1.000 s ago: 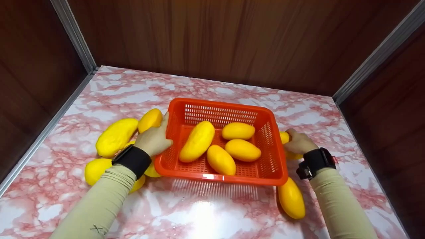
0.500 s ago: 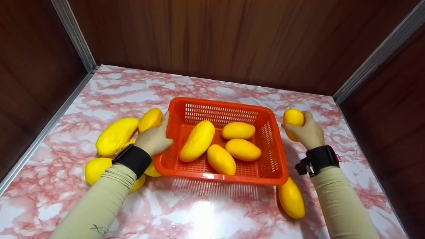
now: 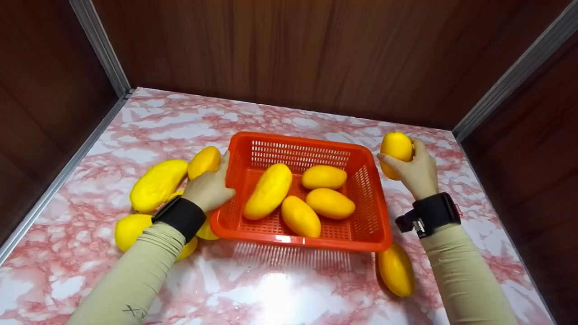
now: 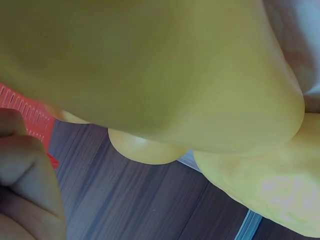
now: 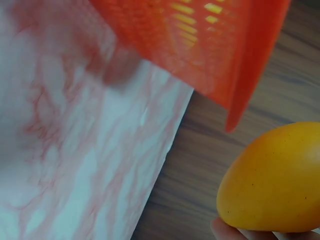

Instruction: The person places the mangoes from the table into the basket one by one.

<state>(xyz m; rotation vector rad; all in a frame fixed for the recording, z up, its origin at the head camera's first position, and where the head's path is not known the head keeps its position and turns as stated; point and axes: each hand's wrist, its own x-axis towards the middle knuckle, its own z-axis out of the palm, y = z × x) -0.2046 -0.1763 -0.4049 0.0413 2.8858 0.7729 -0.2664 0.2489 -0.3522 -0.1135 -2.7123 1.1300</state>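
My right hand [image 3: 420, 169] holds a yellow mango [image 3: 396, 155] upright between thumb and fingers, to the right of the basket's far right corner. The same mango [image 5: 275, 180] fills the lower right of the right wrist view, with fingertips [image 5: 227, 231] under it. An orange-red plastic basket [image 3: 284, 240] with slotted walls stands mid-table, several mangoes [image 3: 268, 192] lying inside. At its left wall, my left hand [image 3: 207, 192] grips the rim, thumb over the edge. The left wrist view shows that hand's bent fingers [image 4: 30, 175] near the basket [image 4: 32, 112].
More yellow mangoes [image 3: 158, 186] cluster left of the basket, partly hidden by the left hand and forearm. One mango [image 3: 396, 271] lies by the basket's near right corner. Dark wood-grain panels [image 3: 289, 54] wall in the pink-and-white marbled table [image 3: 253, 293] on three sides.
My right hand has taken up a mango from beside the basket's right wall, raising it and moving it away toward the back. The left hand and basket stay in place.
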